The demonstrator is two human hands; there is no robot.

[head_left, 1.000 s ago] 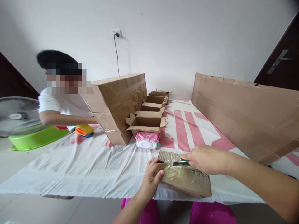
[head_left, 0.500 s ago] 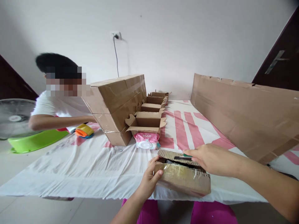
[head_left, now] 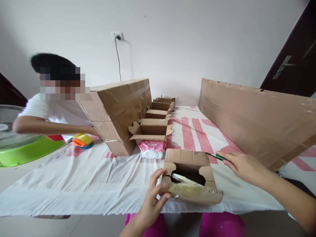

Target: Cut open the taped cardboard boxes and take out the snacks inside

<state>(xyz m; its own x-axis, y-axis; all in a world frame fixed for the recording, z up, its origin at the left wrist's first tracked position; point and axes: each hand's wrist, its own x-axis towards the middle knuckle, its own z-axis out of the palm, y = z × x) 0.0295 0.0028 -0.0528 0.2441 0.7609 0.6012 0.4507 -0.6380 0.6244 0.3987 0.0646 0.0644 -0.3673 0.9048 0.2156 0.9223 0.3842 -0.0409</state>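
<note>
A small cardboard box sits at the table's near edge, its top flaps spread apart. Inside it a whitish item shows, too hidden to name. My left hand grips the box's left side, fingers at the flap and thumb on the front. In my right hand is a utility knife with a green part, its blade pointing left past the box's raised back flap. A pink wet wipes pack stands just behind the box, to its left.
Several open cardboard boxes run in a row toward the wall. Left of them rises a wall of taped cartons; a long cardboard panel stands on the right. Across the table at left, a person leans near colourful folded cloths.
The small box's top has come open, with the back flap folded up and the front flap lowered. My right hand has moved right, carrying the knife off the box.
</note>
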